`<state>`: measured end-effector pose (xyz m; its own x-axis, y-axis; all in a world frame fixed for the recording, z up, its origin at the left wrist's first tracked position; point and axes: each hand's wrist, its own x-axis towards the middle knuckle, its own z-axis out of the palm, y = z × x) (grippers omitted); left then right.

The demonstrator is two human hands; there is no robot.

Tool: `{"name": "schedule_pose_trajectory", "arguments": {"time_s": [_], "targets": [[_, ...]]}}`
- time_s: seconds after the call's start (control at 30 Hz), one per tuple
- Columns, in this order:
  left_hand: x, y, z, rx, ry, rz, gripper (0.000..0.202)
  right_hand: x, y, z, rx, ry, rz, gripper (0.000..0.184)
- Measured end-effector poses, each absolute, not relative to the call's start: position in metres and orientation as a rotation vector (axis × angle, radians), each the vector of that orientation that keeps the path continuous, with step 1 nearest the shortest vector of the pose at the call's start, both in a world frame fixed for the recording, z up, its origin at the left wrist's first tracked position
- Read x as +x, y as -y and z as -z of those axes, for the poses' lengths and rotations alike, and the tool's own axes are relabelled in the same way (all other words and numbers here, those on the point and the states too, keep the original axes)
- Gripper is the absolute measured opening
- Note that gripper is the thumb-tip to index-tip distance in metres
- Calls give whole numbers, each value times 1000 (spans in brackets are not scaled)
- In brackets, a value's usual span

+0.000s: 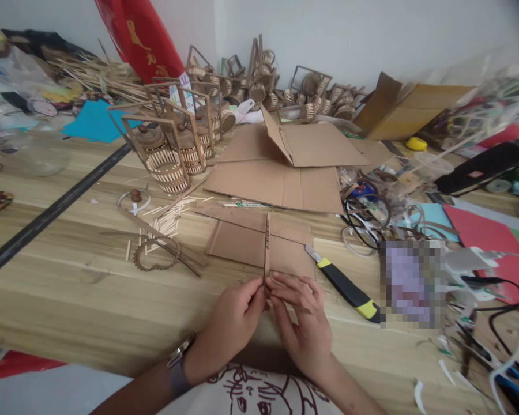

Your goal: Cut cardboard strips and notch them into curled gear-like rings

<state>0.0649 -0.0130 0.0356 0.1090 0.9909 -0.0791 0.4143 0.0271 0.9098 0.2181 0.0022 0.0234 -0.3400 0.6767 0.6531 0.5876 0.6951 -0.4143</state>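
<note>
A narrow strip of corrugated cardboard (pixel 267 248) stands on edge and runs away from me over a flat cardboard piece (pixel 242 242). My left hand (pixel 233 325) pinches the strip's near end between thumb and fingers. My right hand (pixel 303 323) meets it at the same end, its fingertips pressed on the strip. Both hands rest low on the wooden table (pixel 69 288), close to my body. A watch sits on my left wrist.
A yellow and black utility knife (pixel 343 285) lies just right of my hands. Larger cardboard sheets (pixel 285 173) lie behind. Small woven cardboard lanterns (pixel 173 150) stand at the back left, sticks (pixel 164 222) beside them. Cables, scissors and coloured paper (pixel 480 230) crowd the right side.
</note>
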Motion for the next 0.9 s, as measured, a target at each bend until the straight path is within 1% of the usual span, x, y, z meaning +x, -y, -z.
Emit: {"name": "schedule_pose_trajectory", "arguments": {"time_s": [0.17,0.37,0.53,0.7,0.9], "targets": [[65,14,-34,1577,-1473,-839,29,217,0,-25,-910,2083,-94,22],[64,12,-35,1520,-1435,-927,27,216,1,-25,-962,2039,-186,20],[64,13,-37,1500,-1391,-862,25,218,0,-20,-1017,1970,-224,19],[62,13,-34,1575,-1372,-785,32,219,0,-17,-1010,1983,-216,19],[62,14,-32,1552,-1331,-824,30,219,1,-16,-961,1995,-209,22]]}}
